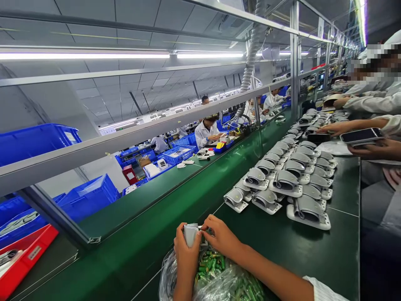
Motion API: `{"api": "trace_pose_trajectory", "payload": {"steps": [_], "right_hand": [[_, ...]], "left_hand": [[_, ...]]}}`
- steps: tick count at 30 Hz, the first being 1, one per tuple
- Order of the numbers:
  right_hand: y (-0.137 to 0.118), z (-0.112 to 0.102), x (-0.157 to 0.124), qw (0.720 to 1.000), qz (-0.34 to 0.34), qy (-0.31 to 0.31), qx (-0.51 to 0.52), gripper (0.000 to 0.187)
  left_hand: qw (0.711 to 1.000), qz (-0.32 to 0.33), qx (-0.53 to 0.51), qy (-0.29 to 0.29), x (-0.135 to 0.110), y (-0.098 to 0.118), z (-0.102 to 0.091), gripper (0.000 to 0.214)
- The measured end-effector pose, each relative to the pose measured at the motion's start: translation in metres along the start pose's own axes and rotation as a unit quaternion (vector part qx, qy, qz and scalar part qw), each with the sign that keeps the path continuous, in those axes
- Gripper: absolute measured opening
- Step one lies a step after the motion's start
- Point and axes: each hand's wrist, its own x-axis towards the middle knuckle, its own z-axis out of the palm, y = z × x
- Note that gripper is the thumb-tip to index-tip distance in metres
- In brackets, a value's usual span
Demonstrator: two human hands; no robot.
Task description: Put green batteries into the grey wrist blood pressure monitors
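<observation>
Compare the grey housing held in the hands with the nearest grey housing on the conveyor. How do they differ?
The held housing stands upright between the left hand and right hand; the conveyor housing lies on a white base. The held housing is off the belt, the conveyor housing rests on it. Both are grey.

Our fingers (206, 223) hide most of the small grey part (190, 234). At six o'clock the bottom edge cuts off the plastic bag (216, 282) of green cylinders (209, 263); at eight o'clock the left edge cuts off a red tray (21, 261). The items on the far workbench (203, 155) are too small to tell.
</observation>
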Motion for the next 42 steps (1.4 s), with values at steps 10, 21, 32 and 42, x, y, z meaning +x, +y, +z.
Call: {"api": "trace_pose_trajectory", "payload": {"steps": [10,21,32,42], "right_hand": [[-0.013,-0.007,0.001,0.993,0.023,-0.062,-0.099,0.004],[-0.027,0.000,-0.002,0.984,0.124,-0.032,-0.121,0.019],[-0.047,-0.008,-0.001,0.938,0.049,-0.139,-0.314,0.025],[-0.016,-0.007,0.000,0.997,0.079,0.011,0.022,0.027]], "left_hand": [[1.000,-0.010,-0.003,-0.009,0.000,0.002,0.000,0.059],[1.000,-0.014,-0.012,-0.024,0.006,-0.010,0.000,0.064],[1.000,-0.014,0.000,-0.017,0.009,-0.013,0.002,0.065],[0.999,-0.024,-0.046,-0.013,0.009,-0.020,0.004,0.069]]}}
